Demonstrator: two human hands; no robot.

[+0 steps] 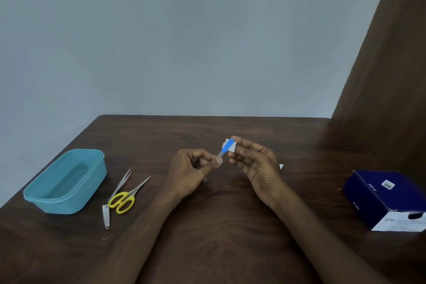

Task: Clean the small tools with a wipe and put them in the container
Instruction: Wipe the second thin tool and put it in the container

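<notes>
Above the middle of the dark wooden table, my left hand pinches the metal end of a small tool with a blue handle. My right hand holds a small white wipe folded round that blue handle. A teal plastic container stands at the left with nothing visible inside. Beside it lie metal tweezers, yellow-handled scissors and a nail clipper.
A dark blue and white box sits at the table's right edge. A small white scrap peeks out behind my right hand. A brown curtain hangs at the right, and a grey wall stands behind the table.
</notes>
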